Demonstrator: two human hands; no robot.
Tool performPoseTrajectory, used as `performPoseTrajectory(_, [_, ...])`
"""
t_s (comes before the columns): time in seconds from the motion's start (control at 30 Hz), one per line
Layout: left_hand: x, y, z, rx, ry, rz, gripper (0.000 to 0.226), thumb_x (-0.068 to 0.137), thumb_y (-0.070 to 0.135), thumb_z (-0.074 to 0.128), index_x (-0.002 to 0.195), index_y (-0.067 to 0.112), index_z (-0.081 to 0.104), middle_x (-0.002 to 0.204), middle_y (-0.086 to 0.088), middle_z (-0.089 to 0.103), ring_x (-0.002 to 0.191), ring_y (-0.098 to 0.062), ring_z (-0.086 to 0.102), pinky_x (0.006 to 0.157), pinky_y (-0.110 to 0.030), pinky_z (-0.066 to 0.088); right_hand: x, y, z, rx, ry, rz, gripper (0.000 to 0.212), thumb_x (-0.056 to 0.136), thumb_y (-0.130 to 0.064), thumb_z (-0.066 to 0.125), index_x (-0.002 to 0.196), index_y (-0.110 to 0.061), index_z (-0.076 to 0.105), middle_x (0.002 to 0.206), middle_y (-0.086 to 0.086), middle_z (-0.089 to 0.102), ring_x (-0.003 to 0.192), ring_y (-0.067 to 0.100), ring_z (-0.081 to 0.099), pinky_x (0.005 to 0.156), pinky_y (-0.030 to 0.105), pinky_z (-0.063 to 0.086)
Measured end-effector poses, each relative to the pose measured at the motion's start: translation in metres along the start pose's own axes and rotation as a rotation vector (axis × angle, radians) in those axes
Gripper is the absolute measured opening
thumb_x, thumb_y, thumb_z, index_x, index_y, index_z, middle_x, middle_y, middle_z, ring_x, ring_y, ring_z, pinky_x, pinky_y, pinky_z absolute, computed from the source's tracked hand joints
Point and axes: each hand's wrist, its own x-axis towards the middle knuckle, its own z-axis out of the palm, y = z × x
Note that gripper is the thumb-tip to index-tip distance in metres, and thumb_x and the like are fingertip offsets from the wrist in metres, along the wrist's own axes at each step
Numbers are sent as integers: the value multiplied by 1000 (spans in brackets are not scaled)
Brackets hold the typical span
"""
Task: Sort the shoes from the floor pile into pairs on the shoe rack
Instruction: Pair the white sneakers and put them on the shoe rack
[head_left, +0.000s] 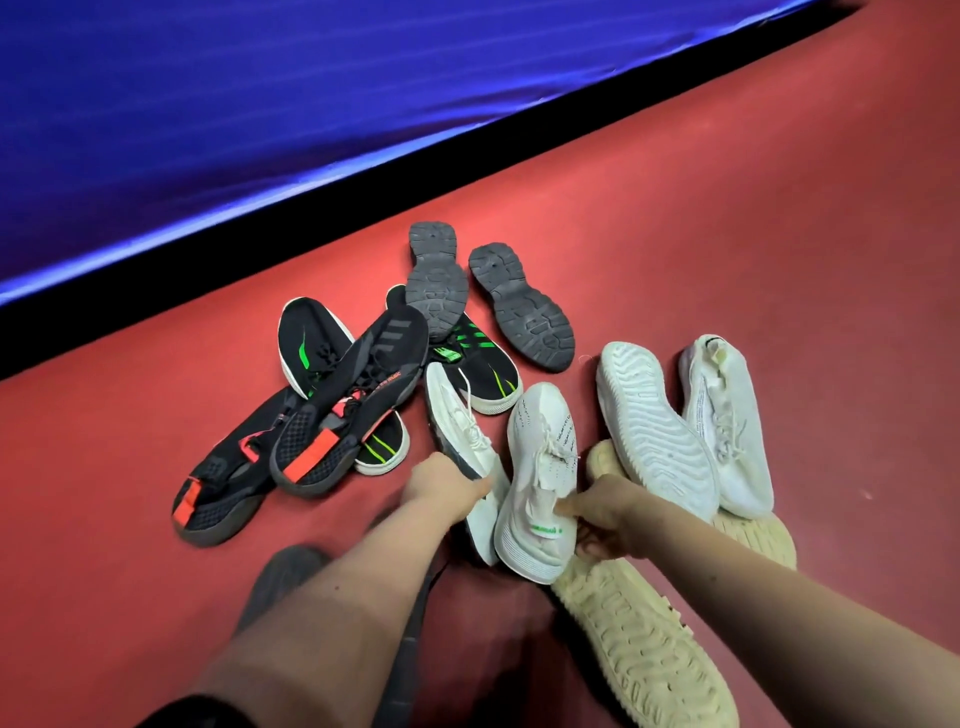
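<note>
While a blue sheet (260, 104) fills the upper left above a black strip, the red floor (727, 234) carries the whole pile of shoes. Lowest in view, a cream sneaker (649, 639) lies sole-up under the right forearm. At left two black sneakers with orange straps (291, 441) overlap, resting on black slip-ons with green stripes (311, 343). Beyond them two dark shoes (519, 306) lie upside down, grey soles showing. At right a white sneaker (727, 431) sits upright just beside its sole-up partner (649, 421). In the middle, the right hand (608, 514) is closed around the heel of a white knit sneaker (540, 478), and the left hand (441, 488) clamps on a second white sneaker (462, 426) tilted onto its side, the two touching.
</note>
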Motion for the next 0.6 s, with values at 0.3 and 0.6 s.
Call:
performPoseTrajectory(0.3, [14,-5,3,-194,-4,-37,34,58,33,70,77,5,68,69,-11,65,59,-30,64,50,-26,46,6,-7,6,145,-14,50,21,82,-14,69,77,-8,49,58,6,46,35,13,40,37,15,29])
performPoseTrajectory(0.6, [6,-14,-10,-523,-27,-90,34,58,28,70,80,6,56,70,-9,56,62,-24,54,58,-31,43,-2,-1,-6,476,-49,-23,18,72,-21,74,75,-14,58,58,1,42,44,11,30,41,22,22])
